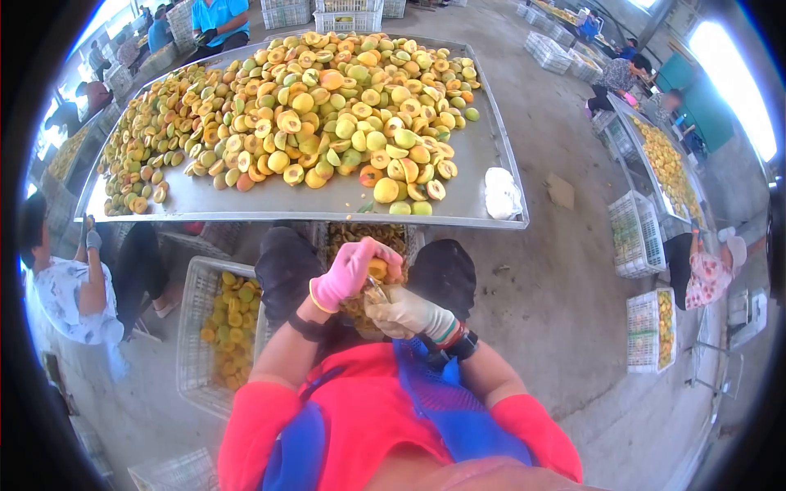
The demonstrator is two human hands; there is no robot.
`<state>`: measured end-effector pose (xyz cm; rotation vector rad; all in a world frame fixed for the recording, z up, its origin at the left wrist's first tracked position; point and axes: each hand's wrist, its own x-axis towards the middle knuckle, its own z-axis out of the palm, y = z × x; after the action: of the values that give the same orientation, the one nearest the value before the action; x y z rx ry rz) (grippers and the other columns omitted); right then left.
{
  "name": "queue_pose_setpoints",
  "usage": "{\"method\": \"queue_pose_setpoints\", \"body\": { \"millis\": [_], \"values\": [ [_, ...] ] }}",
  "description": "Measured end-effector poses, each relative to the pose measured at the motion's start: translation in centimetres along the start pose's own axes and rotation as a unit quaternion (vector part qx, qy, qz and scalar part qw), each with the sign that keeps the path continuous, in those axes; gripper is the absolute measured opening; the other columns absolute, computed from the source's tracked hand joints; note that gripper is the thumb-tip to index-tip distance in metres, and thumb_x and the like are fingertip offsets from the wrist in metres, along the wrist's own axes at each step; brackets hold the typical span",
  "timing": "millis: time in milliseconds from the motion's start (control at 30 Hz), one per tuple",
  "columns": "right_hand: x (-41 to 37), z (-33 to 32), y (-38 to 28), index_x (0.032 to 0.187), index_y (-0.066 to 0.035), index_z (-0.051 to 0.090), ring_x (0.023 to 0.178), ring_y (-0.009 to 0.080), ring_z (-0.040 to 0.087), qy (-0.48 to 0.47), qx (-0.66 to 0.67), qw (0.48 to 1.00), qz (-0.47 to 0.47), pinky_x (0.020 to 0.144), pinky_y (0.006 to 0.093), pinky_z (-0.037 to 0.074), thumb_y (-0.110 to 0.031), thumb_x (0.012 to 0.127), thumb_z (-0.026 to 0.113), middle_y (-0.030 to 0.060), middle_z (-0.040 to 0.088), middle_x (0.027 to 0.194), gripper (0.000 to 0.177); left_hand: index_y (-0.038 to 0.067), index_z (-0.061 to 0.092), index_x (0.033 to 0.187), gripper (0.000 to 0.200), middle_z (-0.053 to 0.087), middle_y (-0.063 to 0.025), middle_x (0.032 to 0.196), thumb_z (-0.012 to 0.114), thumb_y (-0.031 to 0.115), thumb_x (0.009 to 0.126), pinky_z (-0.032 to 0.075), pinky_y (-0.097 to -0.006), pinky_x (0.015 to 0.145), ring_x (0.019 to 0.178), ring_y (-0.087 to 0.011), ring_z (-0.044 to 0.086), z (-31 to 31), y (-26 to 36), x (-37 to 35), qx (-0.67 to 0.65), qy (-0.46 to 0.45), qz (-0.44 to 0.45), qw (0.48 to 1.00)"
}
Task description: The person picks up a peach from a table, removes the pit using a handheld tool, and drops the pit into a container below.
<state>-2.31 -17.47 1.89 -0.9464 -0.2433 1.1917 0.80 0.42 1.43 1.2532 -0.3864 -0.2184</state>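
Observation:
My left hand (354, 274), in a pink glove, is closed around a yellow peach piece (377, 268) in front of my lap. My right hand (403, 312), in a whitish glove, grips a small metal tool (375, 288) whose tip is against or very near the fruit. The tool's exact shape is mostly hidden by the fingers. Under both hands, between my knees, a crate holds brownish pits or scraps (366, 237). Ahead, a large pile of halved peaches (327, 114), yellow, green and reddish, covers much of a metal table (270, 209).
A white bundle (502, 194) lies at the table's right corner. A plastic crate (192, 327) of yellow fruit halves stands left of my leg. Co-workers sit at left and right; another person (219, 23) is across the table. More crates (635, 234) stand at right.

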Motion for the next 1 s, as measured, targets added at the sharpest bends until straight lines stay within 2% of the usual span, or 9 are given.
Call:
{"method": "queue_pose_setpoints", "body": {
  "millis": [133,200,233,300,333,400,467,667,1000],
  "values": [
    [0.0,1.0,-0.2,0.094,-0.012,0.048,0.043,0.006,0.039,0.04,-0.074,0.996,-0.021,0.039,0.0234,0.029,-0.02,0.098,0.062,-0.0034,0.045,0.06,0.017,-0.003,0.068,0.101,0.073,0.071,-0.0121,0.088,0.035,0.063,0.103,0.052,-0.0255,0.056,0.072,-0.0174,0.068,-1.9,1.8,-1.1,0.053,0.178,0.001,0.983],
    [0.0,0.6,0.4,0.093,-0.012,0.048,0.044,0.0057,0.039,0.058,-0.073,0.995,-0.048,0.04,0.0232,0.03,-0.019,0.097,0.062,-0.0043,0.045,0.06,0.017,0.0,0.07,0.102,0.058,0.073,-0.0078,0.089,0.04,0.049,0.107,0.052,-0.0239,0.057,0.073,-0.0132,0.067,-5.1,3.1,-2.9,0.1,0.308,0.042,0.945],
    [0.2,0.1,0.9,0.094,-0.01,0.05,0.044,0.0093,0.044,0.099,-0.122,0.986,-0.049,0.041,0.0256,0.033,-0.022,0.097,0.062,-0.0011,0.049,0.06,0.017,0.001,0.07,0.1,0.043,0.073,-0.0078,0.087,0.045,0.036,0.108,0.053,-0.0279,0.06,0.073,-0.0153,0.067,-7.1,4.2,-4.2,0.237,0.377,0.046,0.894],
    [0.7,-1.6,2.1,0.096,-0.006,0.055,0.045,0.0166,0.054,0.181,-0.218,0.958,-0.052,0.042,0.0305,0.04,-0.028,0.096,0.062,0.0051,0.057,0.061,0.023,0.004,0.069,0.101,0.03,0.069,-0.0141,0.087,0.054,0.03,0.102,0.052,-0.0393,0.074,0.079,-0.0335,0.066,-11.8,6.2,-7.2,0.635,0.426,0.065,0.642],
    [1.2,-2.8,3.3,0.097,-0.005,0.055,0.046,0.0209,0.056,0.221,-0.334,0.914,-0.059,0.044,0.0345,0.043,-0.025,0.096,0.06,0.0069,0.056,0.06,0.021,0.006,0.069,0.103,0.035,0.069,-0.0148,0.093,0.052,0.037,0.102,0.051,-0.0418,0.079,0.087,-0.0367,0.065,-12.2,8.2,-8.1,0.682,0.456,-0.064,0.568],
    [2.2,-5.0,5.9,0.1,-0.002,0.054,0.049,0.0294,0.058,0.292,-0.547,0.782,-0.067,0.049,0.0425,0.048,-0.02,0.096,0.058,0.0105,0.055,0.06,0.019,0.006,0.065,0.116,0.045,0.066,-0.0177,0.118,0.053,0.045,0.099,0.048,-0.0471,0.093,0.11,-0.0366,0.062,-15.8,8.3,-10.5,0.713,0.474,-0.2,0.476],
    [2.5,-5.0,5.8,0.102,0.001,0.055,0.061,0.041,0.064,0.315,-0.553,0.765,-0.097,0.057,0.0497,0.051,-0.023,0.095,0.059,0.0216,0.061,0.068,0.025,0.006,0.063,0.121,0.047,0.064,-0.0192,0.125,0.056,0.045,0.097,0.047,-0.0482,0.098,0.116,-0.0372,0.059,-16.8,8.1,-10.6,0.782,0.43,-0.161,0.42],
    [2.7,-5.1,5.8,0.094,0.0,0.054,0.065,0.0447,0.064,0.299,-0.534,0.771,-0.175,0.057,0.0511,0.048,-0.024,0.093,0.062,0.0254,0.062,0.069,0.026,0.006,0.062,0.126,0.043,0.063,-0.0178,0.129,0.062,0.035,0.094,0.046,-0.043,0.103,0.119,-0.0341,0.06,-12.1,2.4,2.7,0.668,0.273,-0.036,0.692],
    [0.9,-6.1,6.0,0.092,0.0,0.052,0.065,0.0478,0.063,0.415,-0.416,0.788,-0.184,0.056,0.0505,0.047,-0.024,0.091,0.065,0.0272,0.059,0.068,0.027,0.015,0.041,0.142,0.073,0.055,-0.0244,0.132,0.072,0.046,0.084,0.049,-0.0482,0.098,0.122,-0.0391,0.058,-4.4,-6.9,16.6,0.655,0.077,-0.234,0.714]
  ]
}}
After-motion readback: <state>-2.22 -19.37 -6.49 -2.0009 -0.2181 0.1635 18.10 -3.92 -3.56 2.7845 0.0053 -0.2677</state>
